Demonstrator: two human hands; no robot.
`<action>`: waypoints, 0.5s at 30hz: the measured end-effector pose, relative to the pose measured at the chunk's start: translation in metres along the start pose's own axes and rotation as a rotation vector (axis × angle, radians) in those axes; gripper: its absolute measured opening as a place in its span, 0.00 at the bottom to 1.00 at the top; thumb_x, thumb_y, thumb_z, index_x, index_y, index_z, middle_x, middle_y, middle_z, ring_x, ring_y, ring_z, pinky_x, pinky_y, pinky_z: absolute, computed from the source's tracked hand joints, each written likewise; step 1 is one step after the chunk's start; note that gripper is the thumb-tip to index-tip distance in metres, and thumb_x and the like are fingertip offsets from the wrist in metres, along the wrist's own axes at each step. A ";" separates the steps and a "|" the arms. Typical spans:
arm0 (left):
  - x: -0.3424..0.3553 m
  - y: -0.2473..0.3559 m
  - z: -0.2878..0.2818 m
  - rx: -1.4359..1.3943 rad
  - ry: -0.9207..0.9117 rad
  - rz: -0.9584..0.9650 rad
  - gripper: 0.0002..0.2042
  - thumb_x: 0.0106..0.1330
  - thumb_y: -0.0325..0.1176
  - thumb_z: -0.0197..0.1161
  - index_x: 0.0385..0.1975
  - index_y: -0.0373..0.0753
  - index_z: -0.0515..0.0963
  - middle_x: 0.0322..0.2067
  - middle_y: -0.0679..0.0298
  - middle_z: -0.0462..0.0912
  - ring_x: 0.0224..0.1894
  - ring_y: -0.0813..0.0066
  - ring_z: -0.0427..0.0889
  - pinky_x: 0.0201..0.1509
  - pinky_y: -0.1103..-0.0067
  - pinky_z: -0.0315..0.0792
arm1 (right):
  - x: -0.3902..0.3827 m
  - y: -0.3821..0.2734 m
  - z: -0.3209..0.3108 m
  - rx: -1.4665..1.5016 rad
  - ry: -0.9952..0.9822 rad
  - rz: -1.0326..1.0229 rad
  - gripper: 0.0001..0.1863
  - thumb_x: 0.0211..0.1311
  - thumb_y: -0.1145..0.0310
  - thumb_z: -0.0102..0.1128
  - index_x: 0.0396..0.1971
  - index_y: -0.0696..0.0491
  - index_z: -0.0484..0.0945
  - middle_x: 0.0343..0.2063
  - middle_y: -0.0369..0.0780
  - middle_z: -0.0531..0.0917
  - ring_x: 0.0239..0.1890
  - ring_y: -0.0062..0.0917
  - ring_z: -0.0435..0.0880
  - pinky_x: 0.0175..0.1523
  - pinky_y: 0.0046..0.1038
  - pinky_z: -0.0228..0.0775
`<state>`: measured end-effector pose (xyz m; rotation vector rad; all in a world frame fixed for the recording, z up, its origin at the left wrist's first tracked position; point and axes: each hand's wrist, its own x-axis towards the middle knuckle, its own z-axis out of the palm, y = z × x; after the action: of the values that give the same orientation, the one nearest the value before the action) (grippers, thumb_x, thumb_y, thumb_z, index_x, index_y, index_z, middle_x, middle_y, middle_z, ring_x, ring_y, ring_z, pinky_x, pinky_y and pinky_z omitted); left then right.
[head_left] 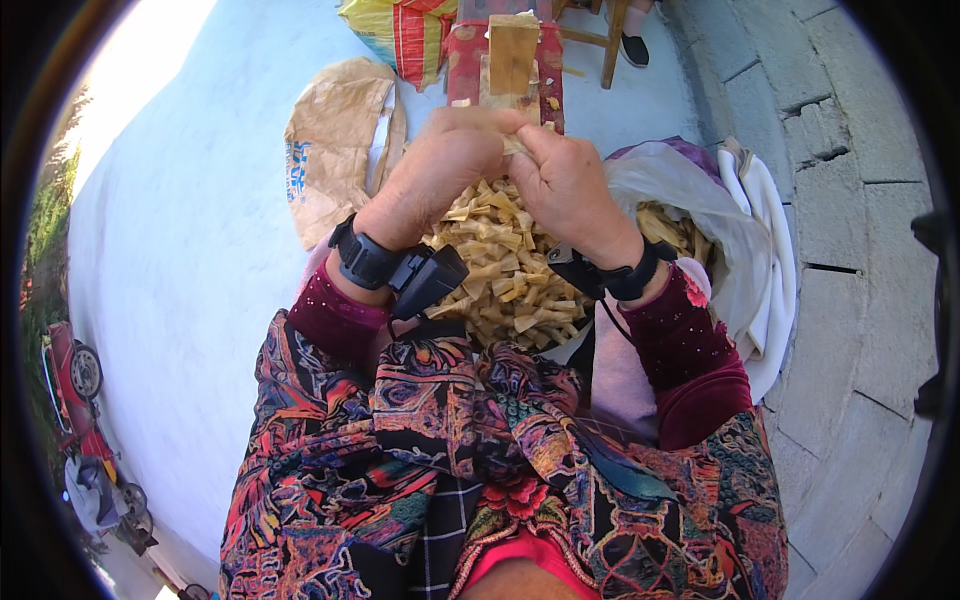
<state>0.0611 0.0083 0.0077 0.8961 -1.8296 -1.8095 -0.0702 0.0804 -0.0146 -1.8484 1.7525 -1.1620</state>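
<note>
My left hand and my right hand meet above a large heap of pale tan, folded, knot-like pieces. Between the fingertips is a small pale yellowish strip, apparently the same stuff as the heap; its exact kind does not show. Both hands are closed on it, the right thumb and fingers pinching its edge. Motion blurs the left fingers slightly, and they hide part of the strip. Just beyond the hands, a wooden block stands upright on a narrow bench covered in red cloth.
A brown paper sack lies left of the heap. On the right, an open whitish plastic bag holds more tan pieces. A colourful woven sack and wooden stool legs are farther off, beside another person's dark shoe.
</note>
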 end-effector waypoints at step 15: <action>-0.006 -0.007 0.002 0.544 0.226 0.724 0.03 0.43 0.23 0.54 0.19 0.32 0.72 0.22 0.54 0.76 0.23 0.62 0.75 0.28 0.76 0.69 | 0.005 0.007 -0.025 1.147 -0.518 0.564 0.09 0.56 0.64 0.50 0.26 0.55 0.72 0.13 0.30 0.64 0.14 0.13 0.60 0.22 0.19 0.61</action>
<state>0.0645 0.0141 0.0014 0.4640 -2.1438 -0.7613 -0.0933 0.0816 -0.0030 -0.7690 0.8551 -0.9735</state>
